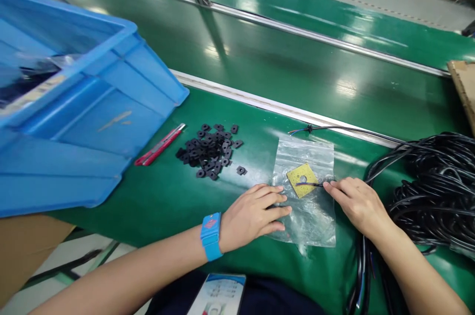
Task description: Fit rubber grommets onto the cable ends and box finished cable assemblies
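My right hand (358, 201) pinches a thin black cable (318, 185) close to its stripped end, where fine coloured wires show. That end lies over a yellow square sponge (297, 174) with a round hole in its middle. Beneath the sponge is a clear plastic zip bag (315, 226), flat on the green table. My left hand (256, 213) rests palm down with fingers spread, its fingertips on the bag's left edge. A blue wrist strap (211, 237) circles my left wrist. Left of the bag lies a pile of small black parts with holes (210, 149).
A red utility knife (160, 145) lies beside a large blue bin (74, 147) at left. Coiled black cables (438, 191) heap up on the right, and one cable end with a black grommet (308, 128) lies behind the bag. A cardboard box (463, 87) stands at far right.
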The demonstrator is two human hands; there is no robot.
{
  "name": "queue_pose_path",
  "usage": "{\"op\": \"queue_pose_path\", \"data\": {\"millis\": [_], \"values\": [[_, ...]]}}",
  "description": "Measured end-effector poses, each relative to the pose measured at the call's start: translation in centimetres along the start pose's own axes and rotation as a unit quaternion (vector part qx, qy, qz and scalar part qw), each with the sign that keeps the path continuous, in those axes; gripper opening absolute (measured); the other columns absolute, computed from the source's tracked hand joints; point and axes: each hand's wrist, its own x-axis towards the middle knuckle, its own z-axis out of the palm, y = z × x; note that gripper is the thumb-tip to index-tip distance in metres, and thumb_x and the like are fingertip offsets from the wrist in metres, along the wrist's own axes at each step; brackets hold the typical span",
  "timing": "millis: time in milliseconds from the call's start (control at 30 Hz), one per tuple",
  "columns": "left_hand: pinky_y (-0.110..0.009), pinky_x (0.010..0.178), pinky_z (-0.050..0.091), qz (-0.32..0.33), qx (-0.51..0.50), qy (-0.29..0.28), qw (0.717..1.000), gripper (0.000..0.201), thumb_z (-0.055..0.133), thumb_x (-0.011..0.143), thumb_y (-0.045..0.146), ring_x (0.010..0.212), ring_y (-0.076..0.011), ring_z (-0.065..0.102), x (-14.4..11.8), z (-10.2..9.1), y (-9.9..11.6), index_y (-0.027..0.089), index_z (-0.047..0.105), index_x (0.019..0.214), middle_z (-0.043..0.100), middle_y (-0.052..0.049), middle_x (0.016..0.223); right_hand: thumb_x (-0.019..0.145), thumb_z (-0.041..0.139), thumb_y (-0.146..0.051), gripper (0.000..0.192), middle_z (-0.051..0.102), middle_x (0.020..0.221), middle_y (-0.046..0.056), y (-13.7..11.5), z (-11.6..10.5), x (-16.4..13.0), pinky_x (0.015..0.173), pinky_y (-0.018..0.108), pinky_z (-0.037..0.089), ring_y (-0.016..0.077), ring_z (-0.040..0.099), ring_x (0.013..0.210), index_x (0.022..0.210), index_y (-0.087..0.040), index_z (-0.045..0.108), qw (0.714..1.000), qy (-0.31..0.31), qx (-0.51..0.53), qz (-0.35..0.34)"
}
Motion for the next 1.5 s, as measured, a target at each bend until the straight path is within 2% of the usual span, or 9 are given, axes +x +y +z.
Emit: {"op": "queue_pose_path", "data": {"millis": [100,167,300,433,567,633,800,933,1500], "values": [[-0.040,0.098,0.052,-0.002,0.040,0.041,0.998,0.033,0.060,0.099,0.046,0.119,-0.0244,0.065,-0.2,-1.8,-1.1,0.023,0.071,0.121,0.073,-0.006,0.123,0.099,0.052,-0.008,0.026,0.071,0.095,0.007,0.3,-0.2,-0.4,0.076,0.033,0.051,0.0177,0.064,0.083,0.120,-0.011,0.067,0.999,0.010,0.037,0.019],[-0.039,0.093,0.052,-0.069,0.093,0.056,0.992,0.033,0.057,0.101,0.042,0.112,-0.0235,0.066,-0.7,-3.6,-2.6,0.024,0.069,0.125,0.073,-0.008,0.124,0.097,0.059,-0.010,0.025,0.072,0.098,0.006,0.4,-0.5,-0.4,0.081,0.031,0.054,0.0162,0.067,0.086,0.120,-0.014,0.067,0.994,0.052,0.080,0.052],[-0.043,0.088,0.055,-0.163,0.161,-0.018,0.973,0.041,0.044,0.105,0.046,0.105,-0.0272,0.069,-1.9,-6.4,-6.0,0.022,0.071,0.125,0.073,-0.010,0.123,0.094,0.065,-0.012,0.025,0.073,0.102,0.004,0.2,-1.7,0.1,0.084,0.028,0.056,0.0147,0.070,0.088,0.118,-0.020,0.067,0.972,0.125,0.160,0.118],[-0.043,0.090,0.056,-0.162,0.094,-0.062,0.980,0.050,0.033,0.107,0.048,0.097,-0.0258,0.072,-2.1,-6.7,-7.1,0.022,0.076,0.105,0.077,-0.008,0.108,0.096,0.062,-0.014,0.020,0.073,0.096,0.003,-0.3,-2.7,0.5,0.077,0.027,0.056,0.0142,0.069,0.084,0.114,-0.021,0.068,0.957,0.143,0.184,0.173],[-0.040,0.092,0.059,-0.264,-0.106,0.058,0.957,0.031,0.062,0.095,0.050,0.097,-0.0256,0.074,0.6,-6.9,-4.7,0.021,0.073,0.096,0.078,-0.008,0.105,0.096,0.063,-0.016,0.016,0.073,0.093,0.002,-0.6,-3.4,0.3,0.074,0.026,0.055,0.0136,0.069,0.083,0.110,-0.021,0.069,0.946,0.168,0.199,0.193],[-0.035,0.089,0.060,-0.313,-0.310,0.128,0.888,0.023,0.074,0.089,0.043,0.101,-0.0244,0.074,3.2,-6.7,-2.9,0.020,0.069,0.093,0.077,-0.008,0.110,0.095,0.064,-0.016,0.015,0.073,0.092,0.002,-0.6,-3.7,0.2,0.074,0.025,0.054,0.0133,0.068,0.082,0.109,-0.021,0.068,0.945,0.183,0.196,0.189],[-0.024,0.088,0.059,-0.335,-0.684,0.161,0.628,0.027,0.081,0.085,0.030,0.105,-0.0182,0.075,9.4,-4.8,-0.2,0.018,0.056,0.084,0.078,-0.005,0.113,0.095,0.064,-0.014,0.017,0.072,0.091,0.001,-0.7,-4.0,-0.1,0.075,0.024,0.053,0.0125,0.067,0.082,0.110,-0.020,0.068,0.944,0.200,0.187,0.183],[-0.023,0.094,0.057,-0.345,-0.747,0.193,0.535,0.028,0.081,0.085,0.023,0.111,-0.0171,0.074,11.4,-3.1,0.9,0.018,0.053,0.084,0.078,-0.005,0.114,0.095,0.064,-0.013,0.018,0.072,0.093,0.002,-0.6,-3.8,-0.2,0.075,0.023,0.053,0.0114,0.067,0.084,0.111,-0.019,0.068,0.943,0.205,0.189,0.181],[-0.019,0.091,0.056,-0.303,-0.744,0.271,0.530,0.032,0.084,0.083,0.026,0.111,-0.0136,0.073,12.4,-1.2,3.6,0.020,0.052,0.084,0.076,0.001,0.120,0.096,0.064,-0.013,0.017,0.072,0.092,0.002,-0.9,-3.4,0.0,0.077,0.024,0.052,0.0111,0.066,0.083,0.111,-0.018,0.068,0.940,0.211,0.182,0.196]]}}
